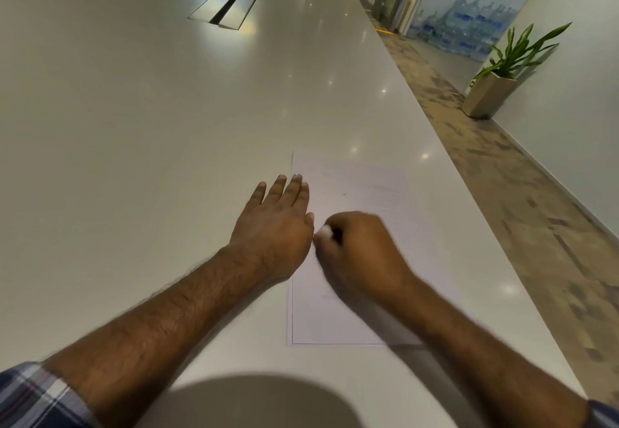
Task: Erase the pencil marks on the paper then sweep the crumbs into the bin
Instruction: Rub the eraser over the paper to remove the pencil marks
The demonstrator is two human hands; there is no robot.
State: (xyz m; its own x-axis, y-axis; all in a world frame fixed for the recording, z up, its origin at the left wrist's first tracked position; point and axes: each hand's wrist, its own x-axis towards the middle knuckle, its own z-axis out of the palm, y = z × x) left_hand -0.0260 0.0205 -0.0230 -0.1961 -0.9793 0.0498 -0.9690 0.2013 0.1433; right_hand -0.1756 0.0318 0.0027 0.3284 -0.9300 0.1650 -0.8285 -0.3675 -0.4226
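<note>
White eraser pinched in your right hand, on the paper.
Stray mark lies at 12 o'clock from it; left hand, fingers flat and spread, pins the paper's 9 o'clock edge.

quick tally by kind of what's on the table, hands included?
Hands: 2, left hand flat on the paper's edge, right hand closed on the eraser
Paper: 1
Eraser: 1, white
Cable hatch set in the table: 1
Total: 5
No bin in view.
</note>
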